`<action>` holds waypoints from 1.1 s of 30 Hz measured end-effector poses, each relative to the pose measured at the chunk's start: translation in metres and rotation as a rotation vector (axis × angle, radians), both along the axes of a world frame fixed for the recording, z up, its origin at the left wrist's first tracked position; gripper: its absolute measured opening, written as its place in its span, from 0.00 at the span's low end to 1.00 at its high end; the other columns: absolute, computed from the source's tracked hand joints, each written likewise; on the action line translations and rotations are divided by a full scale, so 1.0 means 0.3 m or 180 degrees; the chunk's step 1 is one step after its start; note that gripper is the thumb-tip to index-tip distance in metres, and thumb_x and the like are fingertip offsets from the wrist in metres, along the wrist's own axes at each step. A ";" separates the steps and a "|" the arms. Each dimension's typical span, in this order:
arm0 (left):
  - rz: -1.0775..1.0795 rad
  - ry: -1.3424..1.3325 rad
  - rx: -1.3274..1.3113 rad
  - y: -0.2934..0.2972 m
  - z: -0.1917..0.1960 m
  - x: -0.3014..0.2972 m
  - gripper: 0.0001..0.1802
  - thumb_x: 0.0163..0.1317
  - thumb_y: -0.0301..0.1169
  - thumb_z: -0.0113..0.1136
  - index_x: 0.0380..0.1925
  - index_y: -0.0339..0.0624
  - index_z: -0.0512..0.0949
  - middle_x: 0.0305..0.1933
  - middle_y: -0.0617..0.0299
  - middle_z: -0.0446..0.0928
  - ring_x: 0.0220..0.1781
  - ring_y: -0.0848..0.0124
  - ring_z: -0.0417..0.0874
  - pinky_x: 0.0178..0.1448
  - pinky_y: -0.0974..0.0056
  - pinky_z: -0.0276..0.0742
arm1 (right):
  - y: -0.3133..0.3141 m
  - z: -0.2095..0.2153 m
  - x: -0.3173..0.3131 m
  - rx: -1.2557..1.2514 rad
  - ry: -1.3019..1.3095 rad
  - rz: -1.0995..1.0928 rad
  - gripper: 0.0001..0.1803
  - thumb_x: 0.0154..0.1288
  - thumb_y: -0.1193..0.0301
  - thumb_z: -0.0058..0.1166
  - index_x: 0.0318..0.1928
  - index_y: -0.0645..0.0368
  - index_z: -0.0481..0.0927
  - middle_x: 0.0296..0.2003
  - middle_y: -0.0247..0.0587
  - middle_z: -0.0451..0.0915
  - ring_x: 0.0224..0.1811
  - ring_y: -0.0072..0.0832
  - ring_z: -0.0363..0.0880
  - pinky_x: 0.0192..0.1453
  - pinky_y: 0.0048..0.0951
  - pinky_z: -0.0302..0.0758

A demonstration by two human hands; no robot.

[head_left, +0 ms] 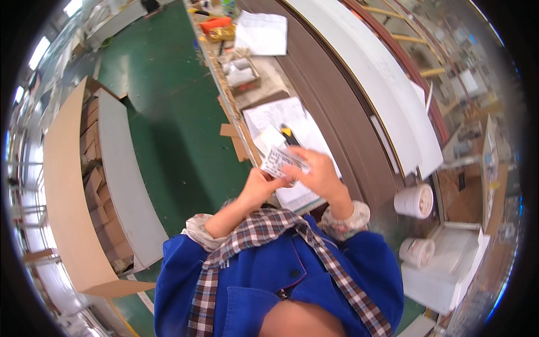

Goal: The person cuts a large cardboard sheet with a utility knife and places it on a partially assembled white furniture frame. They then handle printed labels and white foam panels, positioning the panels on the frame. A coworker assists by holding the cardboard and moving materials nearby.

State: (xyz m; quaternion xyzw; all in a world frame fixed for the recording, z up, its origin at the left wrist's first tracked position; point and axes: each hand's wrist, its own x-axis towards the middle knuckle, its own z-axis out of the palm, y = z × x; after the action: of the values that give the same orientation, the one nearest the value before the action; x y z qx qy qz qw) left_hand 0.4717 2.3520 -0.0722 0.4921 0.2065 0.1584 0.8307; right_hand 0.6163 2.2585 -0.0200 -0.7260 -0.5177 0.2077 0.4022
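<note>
Both my hands are raised in front of my chest over the edge of a workbench. My left hand [259, 184] and my right hand [318, 171] together pinch a small white printed label or slip [279, 159] between their fingers. Just beyond the slip, a black and yellow tool [289, 135] lies on white paper sheets [281, 115] on the bench. I wear a blue jacket with a plaid collar.
A long brown panel [331, 106] with a white board [370, 73] on it runs up the bench. Two white tape rolls [414, 200] sit at right. A small cardboard tray [242, 74] is farther up. Flat cardboard stacks [73, 185] stand on the green floor [174, 129].
</note>
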 end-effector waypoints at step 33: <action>-0.0069 0.1726 0.4648 0.188 -0.260 0.190 0.30 0.38 0.33 0.61 0.48 0.39 0.77 0.55 0.40 0.68 0.64 0.52 0.61 0.72 0.54 0.46 | 0.974 -0.309 0.439 0.0239 -0.1623 0.1006 0.11 0.59 0.72 0.53 0.42 0.61 0.80 0.42 0.49 0.79 0.48 0.44 0.75 0.53 0.38 0.70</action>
State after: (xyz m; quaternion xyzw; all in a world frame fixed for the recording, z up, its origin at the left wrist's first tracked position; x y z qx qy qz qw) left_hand 0.5287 2.4083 -0.1500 0.9380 0.2409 0.1202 0.2183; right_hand 0.7479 2.5508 -0.1128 -0.6499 -0.7158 0.0595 0.2485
